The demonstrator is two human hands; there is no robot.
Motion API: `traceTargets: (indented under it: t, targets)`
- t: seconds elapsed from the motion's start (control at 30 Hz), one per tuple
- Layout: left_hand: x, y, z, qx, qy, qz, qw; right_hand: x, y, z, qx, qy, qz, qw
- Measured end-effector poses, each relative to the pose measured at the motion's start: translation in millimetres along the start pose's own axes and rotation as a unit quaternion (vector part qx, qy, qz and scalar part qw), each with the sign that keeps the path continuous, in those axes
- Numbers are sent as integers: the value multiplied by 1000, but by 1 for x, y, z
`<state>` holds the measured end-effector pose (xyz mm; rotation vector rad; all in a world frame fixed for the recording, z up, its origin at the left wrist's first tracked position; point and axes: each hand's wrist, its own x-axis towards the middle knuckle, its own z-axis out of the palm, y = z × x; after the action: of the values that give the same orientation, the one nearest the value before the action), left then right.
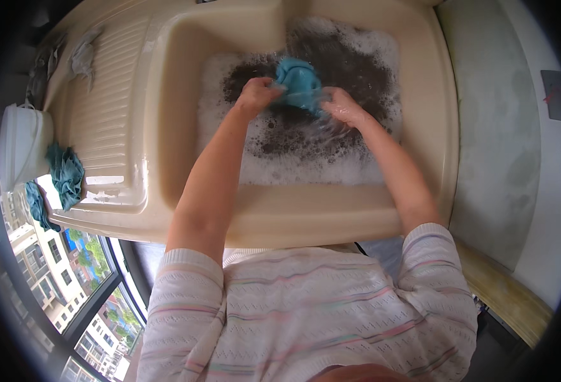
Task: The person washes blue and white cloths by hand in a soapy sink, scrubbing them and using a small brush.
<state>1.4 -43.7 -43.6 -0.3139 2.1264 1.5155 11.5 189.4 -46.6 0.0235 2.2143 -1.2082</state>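
Observation:
A wet blue cloth (298, 83) is bunched up just above dark, foamy water (304, 138) in a beige laundry sink (309, 205). My left hand (259, 95) grips the cloth's left side, fingers pinched on it. At its right edge is my right hand (340, 105), blurred by motion and splashing water; whether its fingers hold the fabric is hard to tell. White suds float around the edges of the water. The sink's bottom is hidden.
Left of the basin is a ribbed washboard (110, 105) with a grey cloth (83, 55) on it. A white bucket (24, 143) and a crumpled teal cloth (66, 176) are at the far left, with another teal cloth (39, 205) hanging over the edge. A window (84, 286) lies beyond.

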Motion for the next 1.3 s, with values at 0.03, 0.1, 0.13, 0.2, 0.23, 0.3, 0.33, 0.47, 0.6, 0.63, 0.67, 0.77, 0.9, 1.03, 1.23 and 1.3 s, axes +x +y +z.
traceTargets:
  t: [0.03,0.1,0.13,0.2,0.23,0.3,0.33,0.47,0.6,0.63,0.67,0.77,0.9,1.03,1.23,1.3]
  targets:
    - [1,-3,-2,-62,2,-21,998,2,1,-8,24,18,-8,1000]
    - [3,-4,-10,-185,7,-62,981,3,11,-37,70,53,-24,996]
    - [4,-9,-23,-192,-42,-60,979,1,11,-51,171,87,0,981]
    - [6,-8,-14,-325,-80,-76,939,11,20,-55,233,123,18,965]
    - [7,1,-3,-386,-108,-81,912,26,34,-45,239,153,-20,959]
    - [-6,14,0,-387,-134,-136,902,24,-28,15,86,170,2,982]
    - [-5,23,6,-409,-152,-144,888,29,-34,33,78,198,-127,969]
    - [-7,-14,9,-464,-114,11,879,-14,-113,79,-109,239,-301,917]
    - [18,3,9,-398,34,-98,912,16,-87,51,-207,280,-90,933]
    - [2,37,7,-317,6,-113,942,22,-58,18,-265,259,5,929]
    - [-3,40,-2,-325,38,-94,940,24,-37,-3,-299,233,35,925]
    - [-4,28,-15,-252,140,-96,953,14,-34,-51,-307,127,108,937]
    - [4,14,-11,-141,127,-84,978,9,-53,-16,-409,39,-23,912]
    - [15,-1,-7,-47,89,-21,995,6,-20,-4,-573,-131,58,807]
    - [-27,58,21,-151,-178,-117,965,-31,-83,-43,-439,82,-134,885]
    - [-38,69,35,-249,-294,-194,902,-44,-100,-33,-426,104,-253,862]
